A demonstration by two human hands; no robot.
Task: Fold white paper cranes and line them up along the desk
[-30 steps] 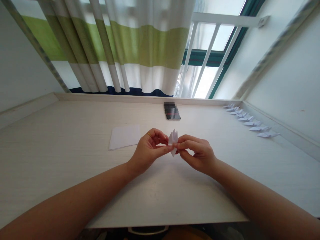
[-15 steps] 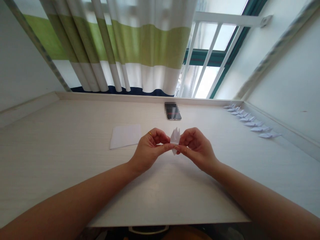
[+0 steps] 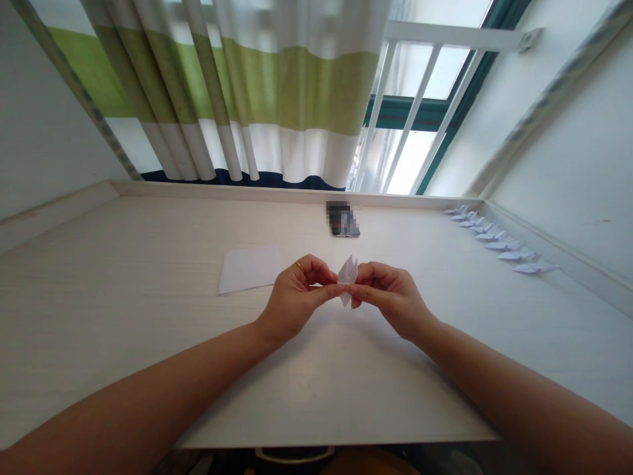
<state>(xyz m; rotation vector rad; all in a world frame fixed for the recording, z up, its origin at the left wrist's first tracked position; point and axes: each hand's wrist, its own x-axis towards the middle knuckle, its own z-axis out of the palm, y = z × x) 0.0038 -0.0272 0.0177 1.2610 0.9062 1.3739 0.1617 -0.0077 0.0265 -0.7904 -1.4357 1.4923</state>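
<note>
Between my two hands, above the middle of the white table (image 3: 306,389), is a small piece of folded white paper (image 3: 348,271) with pointed tips at top and bottom. My left hand (image 3: 297,295) pinches its left side between thumb and fingers; a ring sits on one finger. On the other side my right hand (image 3: 393,293) pinches it too, the thumb pressed at the front near the left thumb. The fingers behind the paper are partly hidden.
A stack of white paper sheets (image 3: 247,269) lies left of my hands. Beyond them a dark phone (image 3: 343,221) rests near the table's back ledge. Several folded paper cranes (image 3: 512,255) stand in a row along the right edge.
My right fingers have shifted on the paper, and the right thumb now lies straighter across it. The folded paper has turned slightly, its upper tips closer together. My left hand has hardly moved.
</note>
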